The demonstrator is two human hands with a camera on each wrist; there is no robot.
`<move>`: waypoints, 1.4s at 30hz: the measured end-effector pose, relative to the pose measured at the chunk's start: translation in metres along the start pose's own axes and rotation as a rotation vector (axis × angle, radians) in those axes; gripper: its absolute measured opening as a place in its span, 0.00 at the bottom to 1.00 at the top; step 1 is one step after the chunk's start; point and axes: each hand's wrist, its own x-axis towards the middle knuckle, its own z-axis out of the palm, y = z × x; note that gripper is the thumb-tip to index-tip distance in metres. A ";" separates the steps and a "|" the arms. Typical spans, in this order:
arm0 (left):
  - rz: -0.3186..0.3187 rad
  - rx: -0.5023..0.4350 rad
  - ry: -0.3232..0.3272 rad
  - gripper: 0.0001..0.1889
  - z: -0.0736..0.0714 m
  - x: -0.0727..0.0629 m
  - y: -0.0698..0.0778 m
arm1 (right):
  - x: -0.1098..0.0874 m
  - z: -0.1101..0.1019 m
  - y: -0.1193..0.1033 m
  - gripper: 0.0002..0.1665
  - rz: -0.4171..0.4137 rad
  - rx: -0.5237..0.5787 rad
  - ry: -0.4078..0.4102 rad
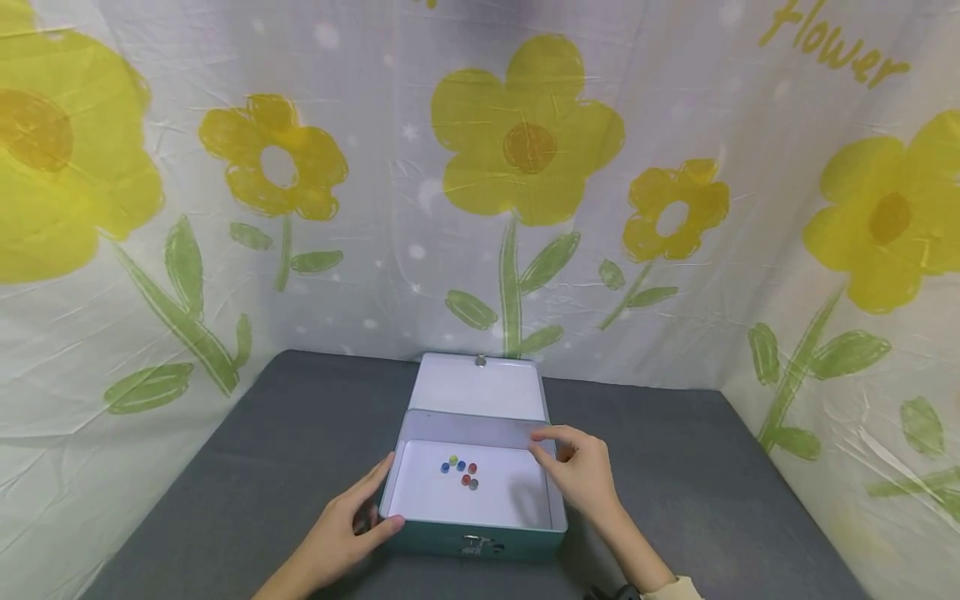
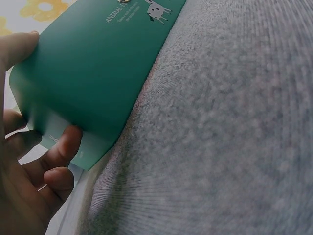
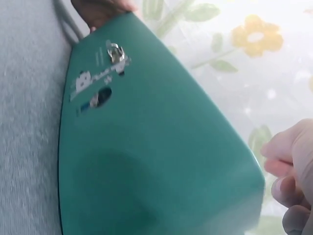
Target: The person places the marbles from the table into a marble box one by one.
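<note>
At the near left corner of the green box, the left hand is gripping its side, thumb over the front rim; above the right rim, the right hand is bringing thumb and forefinger close together, though I cannot tell whether they are pinching anything; inside the white interior, six small pieces are lying in a loose cluster: two blue, two red, one yellow-green, one greyish; behind them, one lid is leaning back; the box is resting on the dark grey counter; beyond, one flowered sheet is hanging.
</note>
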 end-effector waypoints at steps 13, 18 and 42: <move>-0.001 0.013 -0.001 0.43 0.000 0.000 0.000 | -0.007 -0.030 0.034 0.11 0.011 -0.082 0.090; -0.005 0.019 -0.001 0.43 -0.001 0.000 0.000 | -0.011 -0.038 0.048 0.11 0.023 -0.122 0.099; -0.005 -0.032 -0.021 0.43 0.000 0.001 -0.008 | -0.034 -0.040 0.094 0.09 0.338 -0.133 -0.026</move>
